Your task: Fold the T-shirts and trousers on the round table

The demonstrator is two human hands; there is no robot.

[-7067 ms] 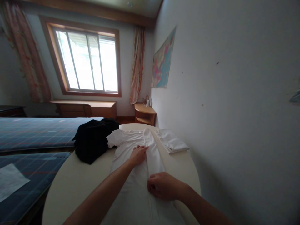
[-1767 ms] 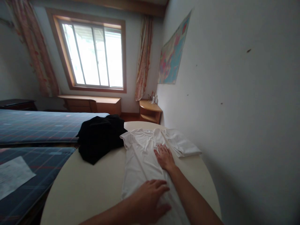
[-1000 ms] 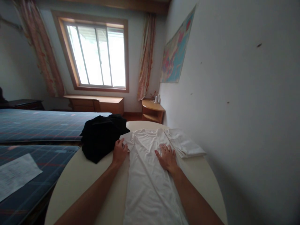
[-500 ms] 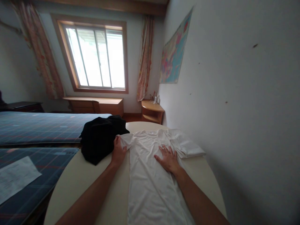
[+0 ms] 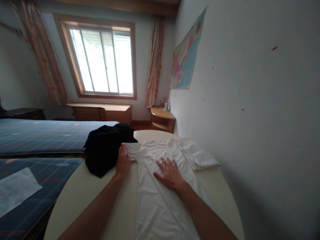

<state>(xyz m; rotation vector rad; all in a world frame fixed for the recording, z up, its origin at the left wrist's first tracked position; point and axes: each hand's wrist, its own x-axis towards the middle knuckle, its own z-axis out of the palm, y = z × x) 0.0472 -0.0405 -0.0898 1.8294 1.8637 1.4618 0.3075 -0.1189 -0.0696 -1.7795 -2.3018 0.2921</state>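
A white T-shirt (image 5: 152, 200) lies lengthwise on a round cream table (image 5: 82, 196), its collar at the far side. My left hand (image 5: 123, 163) grips the end of its left sleeve, which is stretched out sideways. On the chest of the shirt my right hand (image 5: 170, 173) rests palm down with fingers spread. To the right of the collar the fabric lies folded over in layers. A crumpled black garment (image 5: 107, 148) sits just beyond my left hand, at the table's left edge.
Two plaid mattresses (image 5: 55, 136) stand left of the table, with a sheet of paper (image 5: 18, 190) on the nearer one. A white wall (image 5: 262, 143) rises close on the right. A corner shelf (image 5: 162, 115) and a low desk (image 5: 117, 111) are at the back.
My left hand has drawn the sleeve a little to the left, and the sleeve is flatter. My right hand has slid left across the shirt's chest.
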